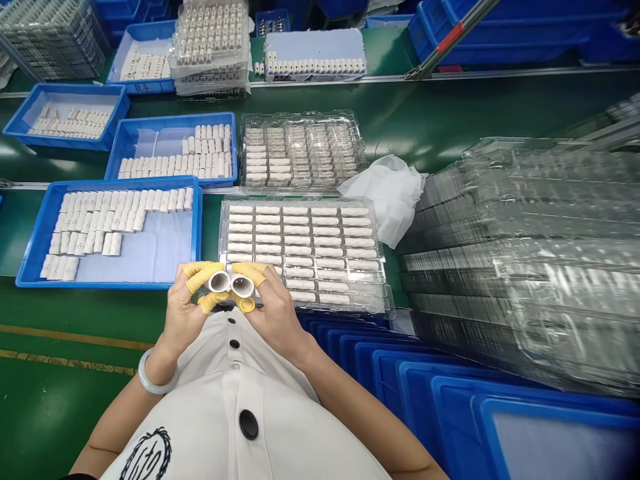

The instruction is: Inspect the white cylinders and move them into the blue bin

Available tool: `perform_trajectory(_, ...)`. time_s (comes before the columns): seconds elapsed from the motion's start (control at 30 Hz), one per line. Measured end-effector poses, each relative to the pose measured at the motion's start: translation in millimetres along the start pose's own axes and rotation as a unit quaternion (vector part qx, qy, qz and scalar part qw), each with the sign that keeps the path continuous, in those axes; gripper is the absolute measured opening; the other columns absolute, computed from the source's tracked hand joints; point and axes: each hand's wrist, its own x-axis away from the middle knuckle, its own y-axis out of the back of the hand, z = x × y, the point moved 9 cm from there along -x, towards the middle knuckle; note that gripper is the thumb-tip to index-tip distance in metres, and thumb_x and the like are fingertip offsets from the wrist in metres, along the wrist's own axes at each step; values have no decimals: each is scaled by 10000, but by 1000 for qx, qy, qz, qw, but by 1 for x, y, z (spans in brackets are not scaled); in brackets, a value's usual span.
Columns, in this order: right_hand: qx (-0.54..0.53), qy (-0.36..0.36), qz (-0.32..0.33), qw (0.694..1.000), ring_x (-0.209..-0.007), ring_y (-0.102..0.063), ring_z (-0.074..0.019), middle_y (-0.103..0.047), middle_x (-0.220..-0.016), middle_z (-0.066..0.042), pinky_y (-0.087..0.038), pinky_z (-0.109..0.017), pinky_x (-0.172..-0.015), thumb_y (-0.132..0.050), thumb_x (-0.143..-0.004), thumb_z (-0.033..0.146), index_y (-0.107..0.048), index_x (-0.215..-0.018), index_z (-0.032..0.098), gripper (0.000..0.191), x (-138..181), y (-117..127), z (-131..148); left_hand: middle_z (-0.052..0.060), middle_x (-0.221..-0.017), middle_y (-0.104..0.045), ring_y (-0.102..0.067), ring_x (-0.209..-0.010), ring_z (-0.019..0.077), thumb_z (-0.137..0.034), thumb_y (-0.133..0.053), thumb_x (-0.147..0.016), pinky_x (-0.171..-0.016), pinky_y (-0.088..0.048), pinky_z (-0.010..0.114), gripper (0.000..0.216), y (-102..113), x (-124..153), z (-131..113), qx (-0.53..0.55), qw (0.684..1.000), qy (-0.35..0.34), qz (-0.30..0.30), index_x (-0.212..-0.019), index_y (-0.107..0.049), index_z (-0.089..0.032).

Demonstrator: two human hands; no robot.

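Note:
My left hand (183, 313) is closed around a white hollow cylinder (219, 283), its open end facing up at me. In my right hand (274, 315) is a second white hollow cylinder (243, 287), side by side with the first. Yellow finger cots cover the thumbs and forefingers of both hands. Just beyond the hands lies a clear plastic tray (367, 293) with rows of white cylinders lying in its slots. To its left, a blue bin (120, 285) holds several rows of similar white pieces.
A second clear tray (357, 143) and another blue bin (173, 120) sit further back. A crumpled white plastic bag (387, 193) lies beside the near tray. Stacked clear trays (540, 267) rise at the right, with nested blue bins (450, 400) below.

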Motion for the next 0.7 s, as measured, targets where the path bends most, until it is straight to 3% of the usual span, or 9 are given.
perform_trajectory(0.2, -27, -35, 10, 999, -1028, -559, -236, -606, -1090, -92, -491, -421, -864, -552, -848, 114, -561, -1184, 245, 361, 0, 1, -5, 43, -1023, -649, -545, -1006, 225, -217, -746, -737, -916, -442, 351, 329, -1, -1, 8, 32, 998, 51, 11, -1049, -723, -318)
perform_trajectory(0.27, -79, -97, 19, 992, -960, -573, -225, -619, -1011, -75, -493, -402, -830, -590, -837, 163, -596, -1089, 234, 262, -1, 0, -13, 46, -990, -658, -563, -976, 216, -280, -766, -720, -896, -458, 333, 292, -2, 0, 16, 79, 990, 118, 15, -1010, -728, -272)
perform_trajectory(0.33, -196, -203, 34, 959, -838, -579, -189, -616, -912, -42, -500, -352, -745, -628, -820, 234, -597, -1033, 227, 215, 2, -5, -26, 45, -930, -666, -595, -887, 191, -375, -766, -714, -822, -496, 304, 327, -7, 4, 29, 172, 961, 214, 16, -998, -711, -224)
perform_trajectory(0.4, -358, -320, 41, 876, -718, -560, -142, -601, -840, -9, -489, -286, -638, -650, -805, 296, -579, -1020, 224, 238, 9, -16, -38, 39, -834, -662, -602, -726, 148, -461, -722, -741, -665, -521, 257, 376, -18, 10, 40, 283, 907, 312, 18, -988, -686, -180)
perform_trajectory(0.47, -505, -408, 41, 759, -650, -539, -109, -593, -799, 7, -468, -232, -557, -662, -795, 323, -576, -1011, 210, 259, 17, -29, -42, 28, -739, -638, -567, -583, 106, -476, -638, -816, -522, -498, 213, 355, -32, 18, 46, 378, 837, 394, 20, -944, -666, -147)
perform_trajectory(0.57, -640, -486, 41, 594, -593, -516, -71, -595, -759, 3, -446, -163, -482, -652, -805, 272, -609, -964, 154, 203, 25, -48, -39, 22, -696, -617, -555, -521, 70, -381, -454, -949, -493, -509, 168, 317, -48, 28, 51, 472, 731, 492, 4, -884, -631, -126)
perform_trajectory(0.63, -686, -515, 31, 512, -574, -511, -54, -607, -763, -10, -441, -127, -458, -609, -838, 231, -618, -947, 119, 157, 29, -57, -37, 33, -721, -630, -574, -528, 60, -340, -339, -992, -511, -528, 145, 367, -54, 33, 52, 501, 684, 530, -14, -887, -612, -119)
perform_trajectory(0.7, -712, -528, 15, 463, -556, -511, -48, -611, -761, -18, -448, -110, -449, -546, -882, 217, -614, -929, 105, 139, 31, -62, -36, 44, -746, -647, -594, -533, 59, -335, -267, -1006, -502, -534, 134, 415, -56, 36, 53, 512, 662, 547, -19, -903, -602, -113)
